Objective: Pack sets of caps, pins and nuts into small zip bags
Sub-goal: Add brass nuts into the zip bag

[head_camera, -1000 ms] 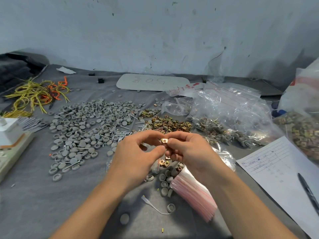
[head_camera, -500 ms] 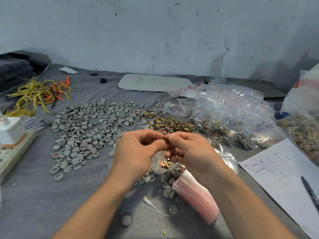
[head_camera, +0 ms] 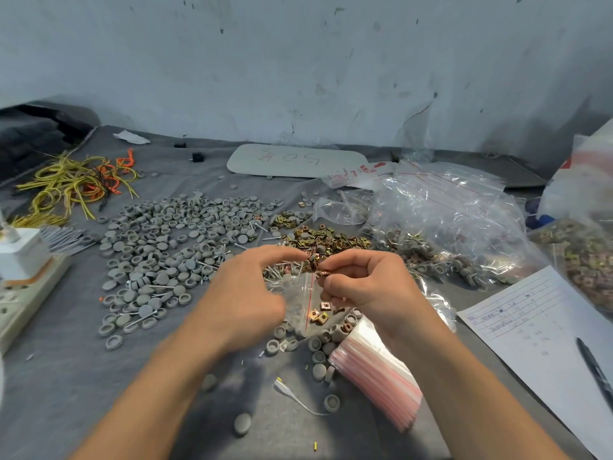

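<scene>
Brass nuts [head_camera: 314, 260]: small cluster just above the zip bag [head_camera: 300, 293].
Left hand [head_camera: 245, 293]: thumb and forefinger pinch the nuts.
Right hand [head_camera: 365, 287]: curled fingertips pinch the same cluster.
Grey caps [head_camera: 159, 247]: heaped left of the zip bag.

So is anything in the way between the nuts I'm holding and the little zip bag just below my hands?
Nothing visible does. The left hand and right hand pinch the nuts right above the small zip bag, with only air between. Whether the bag's mouth is open is too blurred to tell.
</scene>
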